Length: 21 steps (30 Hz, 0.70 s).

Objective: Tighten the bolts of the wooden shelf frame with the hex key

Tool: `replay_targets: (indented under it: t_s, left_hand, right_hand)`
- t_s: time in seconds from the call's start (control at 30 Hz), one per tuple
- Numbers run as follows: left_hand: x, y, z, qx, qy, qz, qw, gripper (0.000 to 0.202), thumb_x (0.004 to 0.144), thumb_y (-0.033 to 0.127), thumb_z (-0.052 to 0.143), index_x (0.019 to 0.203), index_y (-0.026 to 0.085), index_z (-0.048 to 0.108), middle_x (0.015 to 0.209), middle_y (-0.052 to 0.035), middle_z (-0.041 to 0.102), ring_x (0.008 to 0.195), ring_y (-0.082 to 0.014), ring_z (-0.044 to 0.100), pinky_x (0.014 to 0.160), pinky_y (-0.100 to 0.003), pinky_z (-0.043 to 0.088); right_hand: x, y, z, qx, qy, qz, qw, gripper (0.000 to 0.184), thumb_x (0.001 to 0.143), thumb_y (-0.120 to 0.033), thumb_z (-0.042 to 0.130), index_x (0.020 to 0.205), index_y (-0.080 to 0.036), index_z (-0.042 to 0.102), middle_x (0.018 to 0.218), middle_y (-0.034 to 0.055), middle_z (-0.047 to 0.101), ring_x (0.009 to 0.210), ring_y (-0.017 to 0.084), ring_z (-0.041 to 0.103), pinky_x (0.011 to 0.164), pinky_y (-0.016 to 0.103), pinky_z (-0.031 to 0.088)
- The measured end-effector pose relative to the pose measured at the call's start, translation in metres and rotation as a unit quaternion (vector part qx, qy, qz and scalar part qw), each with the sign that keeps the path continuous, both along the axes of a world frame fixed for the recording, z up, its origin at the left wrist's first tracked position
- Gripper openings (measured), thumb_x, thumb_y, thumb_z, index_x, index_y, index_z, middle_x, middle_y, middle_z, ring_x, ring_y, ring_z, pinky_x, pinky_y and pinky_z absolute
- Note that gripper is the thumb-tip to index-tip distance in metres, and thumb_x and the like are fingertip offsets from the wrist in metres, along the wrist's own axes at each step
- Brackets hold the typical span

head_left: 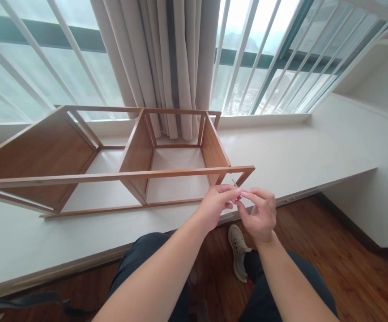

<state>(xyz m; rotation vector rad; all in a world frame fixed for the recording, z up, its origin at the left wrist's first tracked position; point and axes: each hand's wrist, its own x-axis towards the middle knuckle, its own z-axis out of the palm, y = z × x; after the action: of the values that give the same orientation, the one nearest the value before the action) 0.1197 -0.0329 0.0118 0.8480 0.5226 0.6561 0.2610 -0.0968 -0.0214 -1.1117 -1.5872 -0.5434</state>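
Observation:
A wooden shelf frame (126,174) lies on its side on the white window ledge (281,156). My left hand (215,205) and my right hand (259,214) meet just in front of the frame's near right corner. Both pinch a small thin metal piece (235,182) that sticks up between their fingertips; it is too small to name surely. The hands hover above the ledge's front edge and do not touch the frame.
Beige curtains (167,62) hang behind the frame before a barred window (264,53). Below the ledge lies dark wood floor (331,250), with my knees and a light shoe (239,250). A white shelf (375,67) stands at the right. A dark strap (22,302) lies at bottom left.

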Motion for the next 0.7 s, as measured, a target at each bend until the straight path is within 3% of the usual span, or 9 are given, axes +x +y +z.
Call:
replay_targets:
  t_s: [0.33,0.7]
  left_hand:
    - [0.001,0.013,0.001,0.041,-0.004,-0.018,0.999,0.031,0.076,0.041,0.084,0.071,0.014,0.070,0.070,0.0000,0.058,0.067,-0.0090,0.048,0.068,-0.026,0.036]
    - [-0.003,0.018,-0.001,0.041,0.002,0.000,0.999,0.030,0.077,0.039,0.085,0.074,0.012,0.073,0.073,-0.0023,0.060,0.071,-0.0112,0.054,0.070,-0.027,0.040]
  right_hand:
    - [0.018,0.007,0.014,-0.043,0.014,0.112,0.993,0.046,0.077,0.003,0.079,0.116,-0.020,0.069,0.109,0.0090,0.066,0.102,0.020,0.067,0.085,0.038,0.062]
    - [0.001,0.016,0.010,-0.041,0.066,0.113,0.991,0.035,0.081,-0.002,0.078,0.108,-0.021,0.067,0.103,0.0075,0.063,0.098,0.019,0.065,0.083,0.036,0.060]
